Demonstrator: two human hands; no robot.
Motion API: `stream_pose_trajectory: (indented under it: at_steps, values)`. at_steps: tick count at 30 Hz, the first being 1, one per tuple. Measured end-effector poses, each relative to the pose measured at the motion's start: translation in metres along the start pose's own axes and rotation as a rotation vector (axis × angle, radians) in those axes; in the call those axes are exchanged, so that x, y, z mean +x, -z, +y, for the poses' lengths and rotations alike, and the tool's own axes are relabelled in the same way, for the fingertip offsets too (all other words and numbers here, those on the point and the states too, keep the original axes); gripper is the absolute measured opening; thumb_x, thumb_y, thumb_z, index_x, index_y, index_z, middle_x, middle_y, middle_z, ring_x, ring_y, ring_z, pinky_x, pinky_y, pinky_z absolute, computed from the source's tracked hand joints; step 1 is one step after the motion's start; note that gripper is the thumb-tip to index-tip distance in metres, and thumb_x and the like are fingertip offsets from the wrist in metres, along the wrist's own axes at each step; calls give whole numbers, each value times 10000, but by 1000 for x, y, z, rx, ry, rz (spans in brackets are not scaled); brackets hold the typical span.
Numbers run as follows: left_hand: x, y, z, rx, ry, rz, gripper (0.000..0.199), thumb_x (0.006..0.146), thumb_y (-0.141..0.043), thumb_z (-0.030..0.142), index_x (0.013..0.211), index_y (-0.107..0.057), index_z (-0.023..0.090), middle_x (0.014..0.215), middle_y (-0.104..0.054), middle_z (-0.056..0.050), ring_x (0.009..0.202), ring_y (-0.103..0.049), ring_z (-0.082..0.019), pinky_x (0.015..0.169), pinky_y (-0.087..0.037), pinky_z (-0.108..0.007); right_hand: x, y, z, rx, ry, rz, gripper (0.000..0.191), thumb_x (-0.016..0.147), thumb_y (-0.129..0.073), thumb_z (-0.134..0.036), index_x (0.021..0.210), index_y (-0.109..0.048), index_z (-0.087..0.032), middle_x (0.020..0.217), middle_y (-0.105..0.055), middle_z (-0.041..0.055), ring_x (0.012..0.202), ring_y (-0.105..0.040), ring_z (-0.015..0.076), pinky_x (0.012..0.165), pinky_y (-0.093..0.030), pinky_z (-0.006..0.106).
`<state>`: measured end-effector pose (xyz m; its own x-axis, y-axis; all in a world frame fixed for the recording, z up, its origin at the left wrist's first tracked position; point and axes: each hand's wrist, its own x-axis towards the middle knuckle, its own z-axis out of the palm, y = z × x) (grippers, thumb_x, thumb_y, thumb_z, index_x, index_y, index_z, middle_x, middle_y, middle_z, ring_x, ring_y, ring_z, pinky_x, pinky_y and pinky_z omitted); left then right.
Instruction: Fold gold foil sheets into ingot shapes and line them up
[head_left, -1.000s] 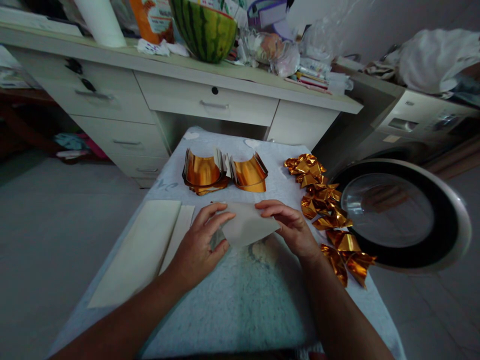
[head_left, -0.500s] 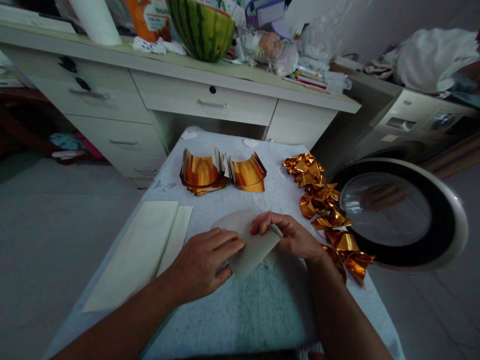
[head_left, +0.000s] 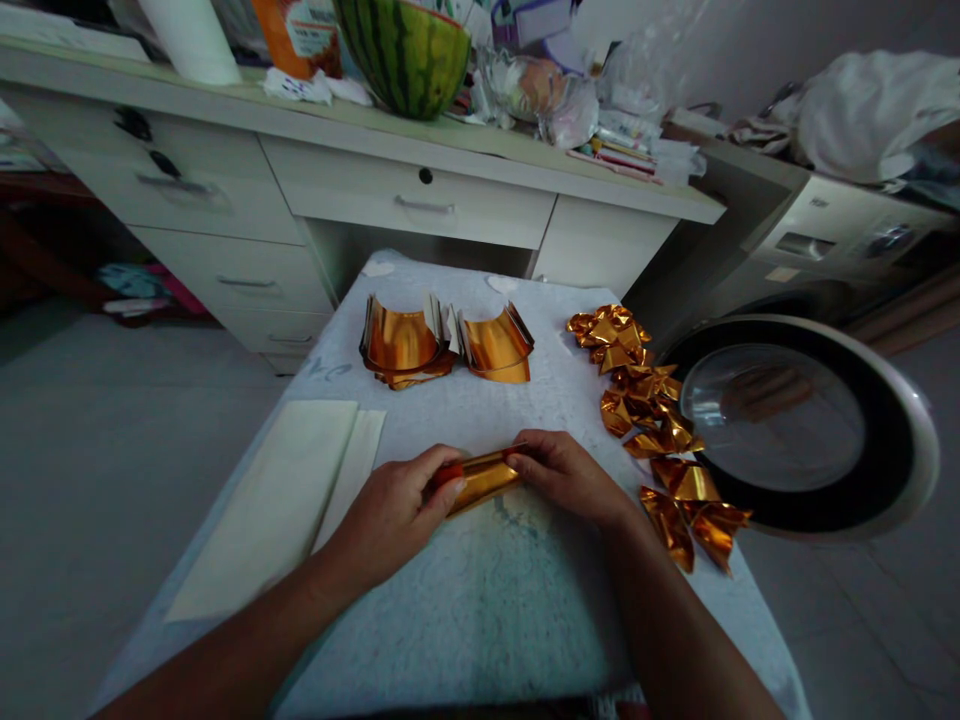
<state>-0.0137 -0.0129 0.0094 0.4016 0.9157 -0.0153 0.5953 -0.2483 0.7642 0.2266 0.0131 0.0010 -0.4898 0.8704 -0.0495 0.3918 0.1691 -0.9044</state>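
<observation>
Pinching a curled gold sheet (head_left: 486,480) in our left hand (head_left: 394,510) and right hand (head_left: 571,475), we face a clear bag (head_left: 574,118) enclosing something brownish (head_left: 541,87) on the counter (head_left: 487,140).

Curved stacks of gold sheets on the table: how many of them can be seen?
2: the left stack and the right stack, side by side toward the far edge of the table. The held gold piece is separate. None seems hidden.

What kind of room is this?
Probably a lived-in room in a home, perhaps a kitchen or utility area: a cut watermelon sits on a cluttered white drawer unit, and at right what looks like a front-loading washer has its round door open.
</observation>
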Motion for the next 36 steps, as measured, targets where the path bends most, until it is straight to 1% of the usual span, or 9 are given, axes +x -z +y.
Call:
stream_pose_trajectory:
  at_steps: [5,8,11,15,17,21,24,31,36]
  values:
    - [3,-3,-7,141,-5,84,190,946,-475,321,878,-629,233,802,-699,-2,746,-656,-198,661,-422,-291,4,-5,-7,-300,58,89,83,881,-597,-201,803,-620,-183,830,-557,19,788,-522,160,709,-405,280]
    - [4,-6,-12,227,-28,131,147,916,-515,284,849,-635,231,820,-692,-19,778,-641,-215,690,-430,-312,4,-8,-7,-425,48,117,21,825,-650,-175,827,-631,-184,924,-568,42,902,-507,196,811,-407,325]
    - [5,-9,-15,310,-41,124,106,898,-537,251,866,-636,230,838,-684,-32,819,-628,-234,728,-443,-338,5,-13,-5,-512,7,187,178,756,-707,-184,916,-629,-185,1003,-572,61,974,-480,235,882,-394,378]
    - [6,-10,-15,375,-58,117,70,875,-566,206,908,-623,228,885,-663,-41,871,-600,-243,765,-452,-357,6,-16,-1,-543,-5,237,471,727,-721,-197,1176,-581,-175,1160,-554,99,1061,-463,271,943,-376,422]
    - [7,-10,-16,401,-73,130,101,867,-576,189,949,-623,223,916,-645,-47,899,-581,-249,797,-456,-372,7,-18,0,-554,-4,237,518,742,-709,-202,1238,-562,-173,1215,-542,110,1097,-455,280,961,-367,428]
    - [9,-11,-18,438,-82,153,207,851,-620,194,1058,-629,191,1023,-607,-75,965,-539,-272,874,-456,-421,11,-22,2,-586,-30,256,366,825,-661,-276,1178,-614,-193,1191,-551,105,1083,-462,277,954,-368,434]
    - [10,-12,-20,409,-75,150,231,846,-630,187,1077,-629,172,1059,-585,-84,987,-522,-274,900,-452,-434,13,-26,3,-597,-34,279,252,843,-643,-271,1088,-644,-213,1156,-559,87,1058,-468,265,943,-371,427]
    - [14,-13,-22,322,-55,148,179,804,-641,165,982,-628,184,1037,-564,-72,980,-505,-275,874,-442,-427,15,-30,4,-624,-26,311,320,804,-659,-243,1118,-617,-191,1180,-555,99,1052,-460,276,932,-379,430]
    - [14,-13,-20,312,-58,124,90,810,-612,153,888,-616,197,1004,-563,-61,959,-499,-267,865,-428,-427,15,-30,3,-615,-6,311,213,810,-647,-236,1018,-629,-195,1156,-553,89,1035,-461,261,921,-380,414]
